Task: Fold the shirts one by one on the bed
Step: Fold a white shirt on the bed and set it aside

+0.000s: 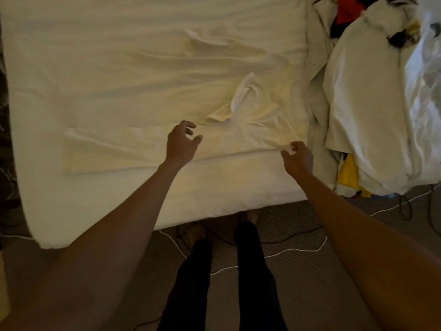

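Note:
A white shirt (pixel 148 96) lies spread across the white bed (pixel 214 194), hard to tell from the sheet. Its near side is folded over into a long band running left to right. A collar or sleeve flap (pixel 243 94) sticks up near the middle. My left hand (pixel 182 144) hovers over the band's middle with loosely curled fingers, holding nothing. My right hand (pixel 298 156) is at the band's right end, where thumb and fingers pinch the shirt's edge.
A heap of clothes (pixel 365 103), mostly white with red, yellow and black pieces, fills the bed's right side. The bed's front edge is just before my legs (pixel 226 271). White and dark cables (pixel 286 250) run across the carpet below.

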